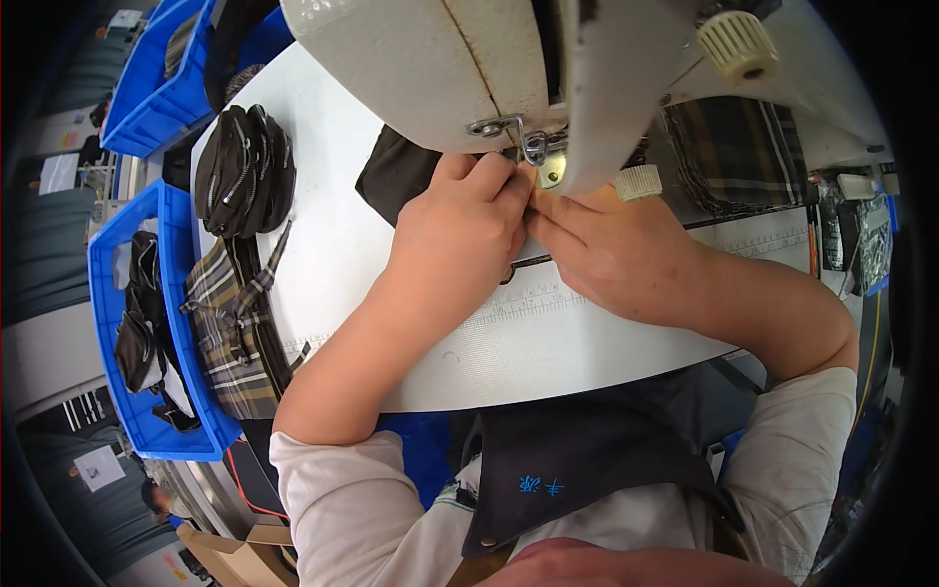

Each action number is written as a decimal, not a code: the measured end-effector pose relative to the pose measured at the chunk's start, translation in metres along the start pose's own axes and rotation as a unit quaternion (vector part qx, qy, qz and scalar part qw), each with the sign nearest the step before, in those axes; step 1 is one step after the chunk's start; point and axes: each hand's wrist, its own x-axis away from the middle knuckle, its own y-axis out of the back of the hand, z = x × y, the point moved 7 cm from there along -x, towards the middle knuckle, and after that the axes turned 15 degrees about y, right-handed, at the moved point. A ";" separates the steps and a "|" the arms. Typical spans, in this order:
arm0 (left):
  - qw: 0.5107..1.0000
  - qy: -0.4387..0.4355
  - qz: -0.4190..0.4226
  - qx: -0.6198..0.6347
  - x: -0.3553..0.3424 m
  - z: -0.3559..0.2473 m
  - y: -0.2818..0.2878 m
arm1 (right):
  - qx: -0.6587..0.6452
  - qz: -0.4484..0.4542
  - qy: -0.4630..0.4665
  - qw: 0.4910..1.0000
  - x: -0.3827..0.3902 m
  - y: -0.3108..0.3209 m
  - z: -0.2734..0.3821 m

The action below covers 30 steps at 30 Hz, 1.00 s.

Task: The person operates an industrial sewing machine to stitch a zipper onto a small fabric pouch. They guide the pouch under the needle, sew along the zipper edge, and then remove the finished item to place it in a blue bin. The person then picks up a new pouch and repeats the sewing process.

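Beneath the head of a white sewing machine (421,59) lies a piece of dark fabric (396,176), its far left corner spread on the white table (450,367). My left hand (462,217) is closed on the fabric, its fingertips bunched close to the presser foot and needle area. Beside it, my right hand (621,249) pinches the same fabric from the right, the fingertips of both hands nearly meeting. A narrow dark edge with a small loop shows below the hands. My fingers hide most of the fabric and the stitching spot.
Dark zippered pouches (245,176) sit at the table's left, above plaid fabric pieces (230,342) hanging over the edge. A blue bin (101,293) holds dark pieces; another blue bin (122,132) stands farther back. Folded plaid fabric (738,152) lies right of the machine. Printed rulers (523,305) run along the table.
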 end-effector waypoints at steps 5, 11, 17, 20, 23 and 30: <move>1.000 0.020 0.003 0.024 -0.003 -0.001 0.003 | -0.010 -0.010 -0.013 1.000 0.000 0.001 -0.004; 0.996 0.016 0.007 0.086 -0.002 0.006 0.008 | -0.020 -0.054 0.028 0.998 -0.001 -0.001 0.002; 0.992 0.021 0.039 0.121 -0.004 0.012 0.007 | -0.035 -0.054 0.041 0.997 -0.002 -0.005 0.004; 0.993 0.020 0.034 0.109 -0.002 0.004 0.007 | -0.037 -0.045 0.047 0.997 -0.002 -0.004 0.004; 0.995 0.016 0.032 0.096 -0.001 0.001 0.006 | -0.041 -0.038 0.046 0.997 -0.001 -0.001 0.004; 0.995 0.016 0.021 0.097 -0.002 0.002 0.006 | -0.028 -0.050 0.032 0.998 -0.002 0.003 0.001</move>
